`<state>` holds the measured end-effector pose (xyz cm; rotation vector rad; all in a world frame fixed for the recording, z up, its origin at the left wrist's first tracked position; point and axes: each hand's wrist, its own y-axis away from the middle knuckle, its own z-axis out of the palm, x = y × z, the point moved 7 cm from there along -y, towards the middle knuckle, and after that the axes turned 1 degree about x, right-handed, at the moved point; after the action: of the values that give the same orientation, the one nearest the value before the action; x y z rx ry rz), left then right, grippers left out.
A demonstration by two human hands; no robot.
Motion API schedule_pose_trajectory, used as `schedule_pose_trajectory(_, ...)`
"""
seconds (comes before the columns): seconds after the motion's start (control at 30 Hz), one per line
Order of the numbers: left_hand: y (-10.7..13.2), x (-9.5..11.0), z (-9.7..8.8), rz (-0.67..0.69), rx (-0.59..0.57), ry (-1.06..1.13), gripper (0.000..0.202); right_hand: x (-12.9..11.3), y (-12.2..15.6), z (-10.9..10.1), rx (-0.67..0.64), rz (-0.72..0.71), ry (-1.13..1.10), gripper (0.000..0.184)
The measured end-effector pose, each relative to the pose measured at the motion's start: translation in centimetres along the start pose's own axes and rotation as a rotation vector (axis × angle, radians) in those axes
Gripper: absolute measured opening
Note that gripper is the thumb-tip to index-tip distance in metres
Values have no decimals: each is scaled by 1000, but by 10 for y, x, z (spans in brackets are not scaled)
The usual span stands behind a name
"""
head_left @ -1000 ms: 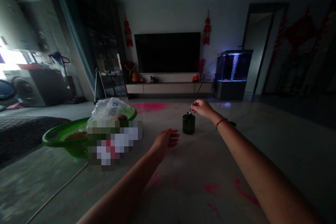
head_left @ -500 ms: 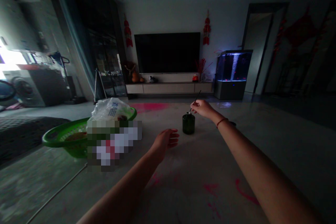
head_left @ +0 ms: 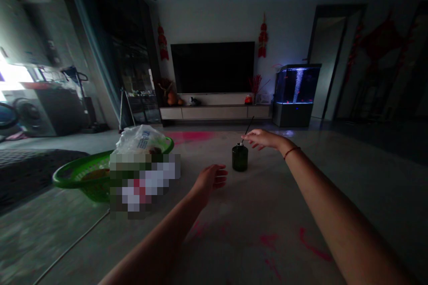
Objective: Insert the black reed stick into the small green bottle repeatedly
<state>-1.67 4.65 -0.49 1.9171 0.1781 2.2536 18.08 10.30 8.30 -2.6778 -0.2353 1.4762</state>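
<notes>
A small dark green glass bottle [head_left: 240, 159] with a pale neck stands upright on the table. Out of its mouth leans a thin dark stick [head_left: 248, 125], its lower end inside the bottle. My right hand [head_left: 262, 138] hovers just right of the bottle's neck, fingers stretched out and loosened beside the stick. Whether a fingertip still touches the stick is hard to make out. To the left of the bottle, my left hand [head_left: 212, 179] rests low over the table, holding nothing, fingers extended and slightly apart.
At the left sits a green plastic basket [head_left: 72, 179] with a white plastic bag [head_left: 137, 140] in it; a blurred-out patch covers its front. A white cord [head_left: 72, 245] runs toward me. Pink smears mark the table [head_left: 240, 213]. Behind are a television [head_left: 214, 67] and a lit aquarium [head_left: 297, 87].
My right hand has opened from its pinch on the stick, its wrist shifting slightly right and its fingers stretching out. The stick now stands in the bottle. My left hand has not moved.
</notes>
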Motion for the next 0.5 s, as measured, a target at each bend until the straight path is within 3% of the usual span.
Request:
schedule_pose_trajectory(0.17, -1, 1, -2, 22, 10, -22, 17, 0, 6, 22, -150, -16, 76, 58)
schedule_pose_trajectory(0.33, 5, 4, -4, 55, 40, -55, 19, 20, 2, 45, -257, 2, 72, 87)
schedule_pose_trajectory(0.4, 7, 3, -3, 69, 45, -86, 17, 29, -1, 50, -271, -17, 27, 87)
schedule_pose_trajectory(0.5, 5, 1, 0, 90, 44, -168, 16, 35, 0, 60, -356, -105, -83, 64)
